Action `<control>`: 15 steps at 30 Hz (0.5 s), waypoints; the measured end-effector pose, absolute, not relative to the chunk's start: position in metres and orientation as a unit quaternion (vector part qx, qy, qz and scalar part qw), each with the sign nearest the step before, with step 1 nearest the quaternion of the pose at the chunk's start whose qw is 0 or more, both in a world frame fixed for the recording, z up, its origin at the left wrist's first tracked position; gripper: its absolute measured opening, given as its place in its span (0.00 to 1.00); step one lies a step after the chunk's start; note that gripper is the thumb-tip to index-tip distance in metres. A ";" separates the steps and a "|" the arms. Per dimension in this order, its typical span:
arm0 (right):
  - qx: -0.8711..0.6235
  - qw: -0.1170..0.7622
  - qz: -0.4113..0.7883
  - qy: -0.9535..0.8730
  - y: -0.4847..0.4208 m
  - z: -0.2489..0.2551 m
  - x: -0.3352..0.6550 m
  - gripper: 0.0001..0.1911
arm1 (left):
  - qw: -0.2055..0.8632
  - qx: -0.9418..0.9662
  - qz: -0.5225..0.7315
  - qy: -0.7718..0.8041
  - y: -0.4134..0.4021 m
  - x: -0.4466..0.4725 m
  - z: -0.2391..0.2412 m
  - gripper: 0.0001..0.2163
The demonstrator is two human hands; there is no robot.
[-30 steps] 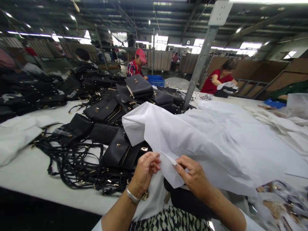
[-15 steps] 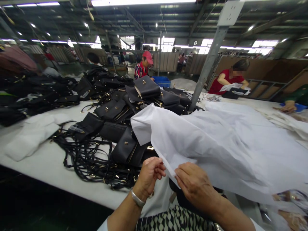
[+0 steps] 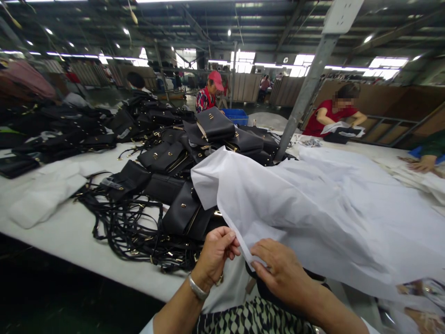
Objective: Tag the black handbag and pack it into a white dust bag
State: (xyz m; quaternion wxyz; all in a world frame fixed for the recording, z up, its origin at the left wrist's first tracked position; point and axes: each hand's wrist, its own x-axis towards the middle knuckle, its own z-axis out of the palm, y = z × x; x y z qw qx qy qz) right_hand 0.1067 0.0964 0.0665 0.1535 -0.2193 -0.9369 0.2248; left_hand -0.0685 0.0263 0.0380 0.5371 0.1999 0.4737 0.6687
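A large white sheet (image 3: 278, 195) drapes over part of the pile, its folded edge running down between my hands. My right hand (image 3: 278, 266) grips this edge, thumb below and fingers on top. Just left of it, my left hand (image 3: 220, 248) is closed in a pinch against the sheet's edge; what the fingertips hold, if anything, I cannot make out. A metal bracelet (image 3: 199, 287) circles my left wrist. Black handbags (image 3: 182, 211) with gold clasps lie heaped beyond my left hand, and a tangle of black straps (image 3: 128, 232) spreads to its left.
A metal post (image 3: 302, 102) rises behind the sheet. White folded cloth (image 3: 48, 190) lies on the pale table (image 3: 104, 273) at left. Across the table, a person in red (image 3: 333, 116) handles a black item. Another person's hand (image 3: 422, 163) is at far right. A blue bin (image 3: 236, 116) stands behind.
My right hand's thumb and fingers have spread a little along the sheet's edge. The left fingers have drawn closer into a pinch. The sheet has barely moved.
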 end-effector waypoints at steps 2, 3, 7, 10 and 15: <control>-0.234 0.142 0.354 -0.895 0.102 0.071 0.105 0.21 | 0.512 0.233 0.654 0.505 0.026 -0.066 0.038 0.14; -0.242 0.144 0.417 -0.864 0.106 0.073 0.102 0.25 | 0.500 0.251 0.644 0.521 0.026 -0.064 0.039 0.14; -0.273 0.174 0.536 -0.780 0.116 0.078 0.082 0.19 | 0.466 0.318 0.611 0.556 0.025 -0.055 0.041 0.12; -0.281 0.190 0.548 -0.764 0.118 0.073 0.069 0.13 | 0.444 0.344 0.598 0.572 0.025 -0.052 0.042 0.12; -0.302 0.215 0.476 -0.798 0.118 0.066 0.064 0.12 | 0.436 0.350 0.598 0.574 0.027 -0.054 0.043 0.12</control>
